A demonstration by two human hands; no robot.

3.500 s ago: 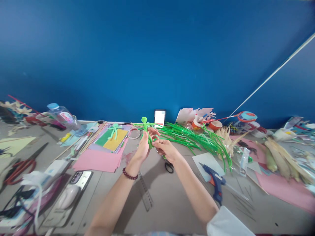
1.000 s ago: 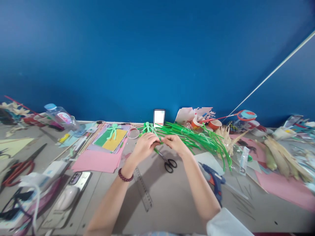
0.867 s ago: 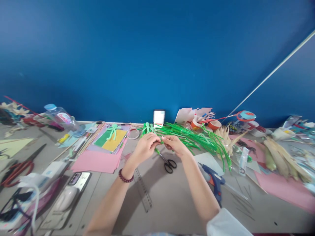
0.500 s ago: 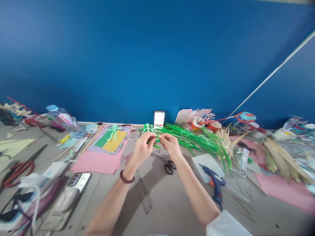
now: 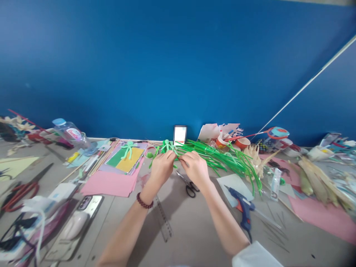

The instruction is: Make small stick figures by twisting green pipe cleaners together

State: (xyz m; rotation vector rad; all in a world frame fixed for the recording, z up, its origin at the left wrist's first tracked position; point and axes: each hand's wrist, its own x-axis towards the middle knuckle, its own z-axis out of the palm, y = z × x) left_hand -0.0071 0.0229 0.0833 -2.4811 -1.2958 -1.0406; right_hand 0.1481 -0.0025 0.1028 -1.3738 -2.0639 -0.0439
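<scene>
green stem [image 5: 176, 158] in hands [image 5: 162, 168] [image 5: 195, 167], blurred label [image 5: 73, 133]

The left grip [image 5: 162, 167] apparently hides part of a green figure [image 5: 149, 155].

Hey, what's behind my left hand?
A pale green fuzzy figure shows just beyond your left hand; bright green fuzzy pieces stick out to its left. Whatever lies directly behind the hand itself is covered.

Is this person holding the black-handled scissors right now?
No: the scissors lie on the table, while the left hand and right hand pinch a green fuzzy figure.
</scene>
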